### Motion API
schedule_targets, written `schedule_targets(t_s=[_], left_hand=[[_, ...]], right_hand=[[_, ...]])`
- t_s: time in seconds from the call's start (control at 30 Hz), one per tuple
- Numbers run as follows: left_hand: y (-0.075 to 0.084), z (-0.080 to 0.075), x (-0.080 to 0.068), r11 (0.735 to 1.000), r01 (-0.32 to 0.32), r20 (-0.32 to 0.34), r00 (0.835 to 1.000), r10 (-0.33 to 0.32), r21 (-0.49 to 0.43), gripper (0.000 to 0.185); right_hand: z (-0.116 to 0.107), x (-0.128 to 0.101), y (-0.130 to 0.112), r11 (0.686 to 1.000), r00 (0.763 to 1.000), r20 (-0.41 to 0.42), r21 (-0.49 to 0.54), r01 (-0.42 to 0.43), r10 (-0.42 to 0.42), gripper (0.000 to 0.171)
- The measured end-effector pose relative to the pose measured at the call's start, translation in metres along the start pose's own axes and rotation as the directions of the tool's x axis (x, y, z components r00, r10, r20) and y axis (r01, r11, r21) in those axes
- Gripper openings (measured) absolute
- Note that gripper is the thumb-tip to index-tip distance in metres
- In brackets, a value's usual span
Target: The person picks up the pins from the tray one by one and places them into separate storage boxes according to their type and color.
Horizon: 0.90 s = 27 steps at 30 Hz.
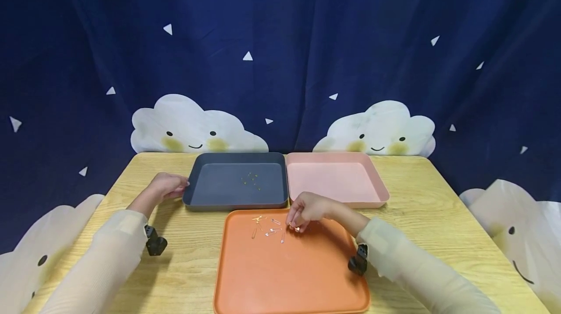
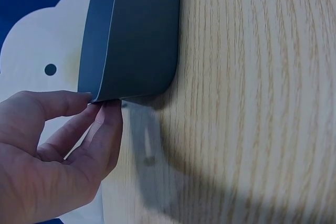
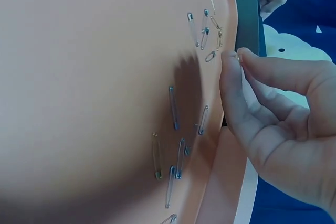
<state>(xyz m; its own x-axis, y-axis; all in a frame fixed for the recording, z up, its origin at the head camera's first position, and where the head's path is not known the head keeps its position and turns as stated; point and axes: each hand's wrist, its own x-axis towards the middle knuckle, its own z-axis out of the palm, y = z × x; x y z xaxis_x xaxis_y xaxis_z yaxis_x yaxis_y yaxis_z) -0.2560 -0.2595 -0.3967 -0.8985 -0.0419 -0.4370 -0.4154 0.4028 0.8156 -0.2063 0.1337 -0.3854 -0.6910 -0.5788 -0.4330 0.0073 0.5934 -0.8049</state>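
We work w/ safety pins [image 1: 267, 226] scattered on the orange tray [image 1: 289, 275], mostly near its far edge, around 11–12 o'clock of the tray. Our right hand [image 1: 307, 211] hovers over them, thumb & forefinger pressed tip to tip; the wrist view suggests a tiny pin pinched betw. them, but it's too small to be sure. Our left hand [image 1: 166, 186] touches the grey tray [image 1: 236, 182] at its 9 o'clock corner, fingers relaxed against the rim, steadying it. A few small pins [image 1: 252, 180] lie inside that grey tray; the pink tray [image 1: 337, 180] sits just beside it at 3 o'clock.

To do this well, in our view: take one pin at a time, pinch at the clasp end, lift clear of neighbours so none drag along, & keep the grey tray braced on the counter [image 1: 420, 236].
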Motion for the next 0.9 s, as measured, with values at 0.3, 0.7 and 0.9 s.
schedule_targets(t_s=[0.3,0.7,0.9], left_hand=[[0.001,-0.003,0.0,1.0,-0.009,0.003,1.0,0.009,0.016,0.049],[-0.004,-0.002,0.001,0.999,0.002,0.006,1.0,-0.003,0.044,0.049],[-0.002,-0.002,0.002,0.999,-0.007,0.009,1.0,0.007,0.042,0.049]], right_hand=[[-0.006,0.008,-0.009,0.997,0.999,0.038,0.083,-0.004,0.001,0.019],[-0.014,0.019,-0.019,0.987,0.998,0.056,0.163,-0.005,-0.004,0.028],[-0.019,0.028,-0.027,0.979,0.999,0.046,0.203,0.0,-0.01,0.033]])
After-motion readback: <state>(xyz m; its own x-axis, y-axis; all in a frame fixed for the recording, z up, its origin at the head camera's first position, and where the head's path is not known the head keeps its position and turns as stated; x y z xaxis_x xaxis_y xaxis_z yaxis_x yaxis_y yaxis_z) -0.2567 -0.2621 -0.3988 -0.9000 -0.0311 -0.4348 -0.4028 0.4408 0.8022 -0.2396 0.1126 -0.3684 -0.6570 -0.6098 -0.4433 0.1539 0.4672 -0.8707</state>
